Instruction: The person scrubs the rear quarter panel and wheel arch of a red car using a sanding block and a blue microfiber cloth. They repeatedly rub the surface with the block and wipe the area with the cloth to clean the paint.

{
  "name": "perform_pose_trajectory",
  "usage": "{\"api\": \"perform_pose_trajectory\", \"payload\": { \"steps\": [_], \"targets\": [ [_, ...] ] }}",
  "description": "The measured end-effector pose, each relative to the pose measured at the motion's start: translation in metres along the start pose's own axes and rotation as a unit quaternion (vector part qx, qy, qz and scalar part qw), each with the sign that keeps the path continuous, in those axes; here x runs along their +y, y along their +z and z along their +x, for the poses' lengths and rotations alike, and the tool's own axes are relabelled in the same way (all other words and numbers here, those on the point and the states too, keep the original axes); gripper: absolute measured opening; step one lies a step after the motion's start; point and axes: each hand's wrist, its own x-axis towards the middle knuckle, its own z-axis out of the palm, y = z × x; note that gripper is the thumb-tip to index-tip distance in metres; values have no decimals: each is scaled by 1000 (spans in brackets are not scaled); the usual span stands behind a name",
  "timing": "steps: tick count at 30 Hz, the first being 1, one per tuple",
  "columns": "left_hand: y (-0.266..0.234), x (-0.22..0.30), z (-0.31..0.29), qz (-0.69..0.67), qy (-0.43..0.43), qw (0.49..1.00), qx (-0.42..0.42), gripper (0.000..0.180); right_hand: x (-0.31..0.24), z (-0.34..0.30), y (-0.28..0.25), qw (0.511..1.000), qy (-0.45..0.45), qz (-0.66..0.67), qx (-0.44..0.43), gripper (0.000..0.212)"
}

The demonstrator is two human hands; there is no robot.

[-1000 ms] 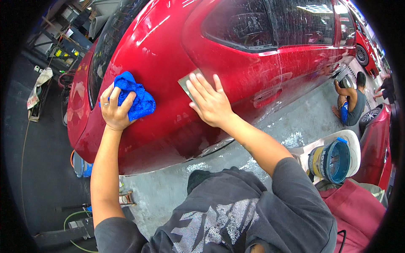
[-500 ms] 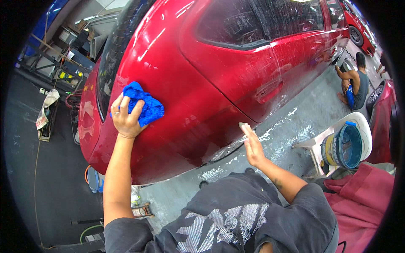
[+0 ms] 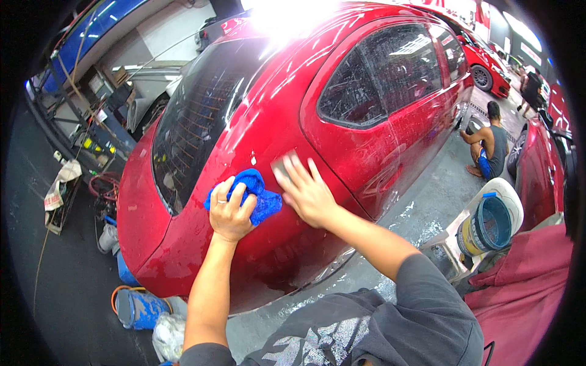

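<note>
My left hand (image 3: 231, 213) is closed over a crumpled blue microfibre cloth (image 3: 265, 206), which rests against the red car's (image 3: 268, 125) rear side panel. Just right of it, my right hand (image 3: 308, 192) presses a small grey-beige piece of sandpaper (image 3: 284, 169) to the same panel. Its fingers lie stretched over the piece, slightly smeared by motion, and the palm side is hidden. The wet panel shines between the rear window (image 3: 207, 100) and the rear door.
A dark teal bucket (image 3: 493, 222) stands on a white plastic stool (image 3: 448, 247) at right, beside maroon fabric (image 3: 525, 287). A co-worker (image 3: 492, 143) squats by the car further along. At lower left are a blue container (image 3: 143, 308) and a plastic bag (image 3: 170, 335).
My right hand has moved up and left from the lower side of the car onto the panel near my left hand. The view has shifted, showing more of the rear window and roof.
</note>
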Motion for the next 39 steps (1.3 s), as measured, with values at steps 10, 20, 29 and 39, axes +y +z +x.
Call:
{"api": "perform_pose_trajectory", "payload": {
  "steps": [10,20,29,39],
  "targets": [
    [6,11,19,26,-150,988,33,54,-52,-75,0,995,35,3,-97,71],
    [94,15,234,-21,-146,987,57,56,10,-297,-56,899,425,102,-32,43],
    [170,100,257,-36,-85,988,127,11,68,-507,-71,836,546,33,-37,27],
    [124,188,23,-129,-39,991,23,13,126,-634,-100,768,598,-44,-224,14]
  ]
}}
